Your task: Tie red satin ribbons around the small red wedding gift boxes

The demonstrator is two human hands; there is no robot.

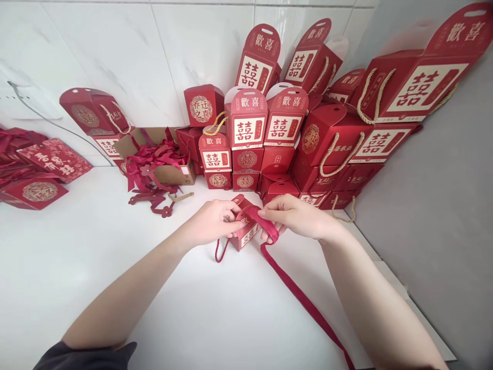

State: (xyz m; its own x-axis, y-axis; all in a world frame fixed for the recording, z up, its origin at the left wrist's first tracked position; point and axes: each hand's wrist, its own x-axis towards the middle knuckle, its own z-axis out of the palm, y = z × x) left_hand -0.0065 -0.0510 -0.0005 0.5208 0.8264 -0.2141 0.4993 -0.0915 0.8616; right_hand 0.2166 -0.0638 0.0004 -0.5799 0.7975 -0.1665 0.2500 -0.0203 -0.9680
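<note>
Ribbon [298, 293]: crimson and glossy, its upper end bunched over the top of the small red box [246, 238], its long tail slanting across the white table [173, 308] to the near right. Whether it threads through any slot, I cannot tell from here.
Small red box: tilted at the middle of the table, between both hands, just on the near side of the stacked boxes [248, 128].
Left hand [213, 222]: grasping the small red box by its top flap, thumb on the near face.
Right hand [292, 216]: pinching the ribbon between thumb and fingers, right beside the flap.
Red cord [217, 257]: a twisted loop hanging below the left hand, onto the tabletop.
Stacked boxes: red with pale character labels, piled along the far side and the far right corner, several with cream rope handles [360, 105].
Cardboard box [173, 177]: far left of the hands, heaped with loose ribbons [157, 154].
Flower-tipped strips [166, 211]: lying on the table at the near side of the cardboard box.
Left pile [34, 192]: more red boxes at the far left, below a wall socket [29, 100] with a grey cable [50, 114].
Sleeve [88, 357]: dark, on the left arm, at the near left.
</note>
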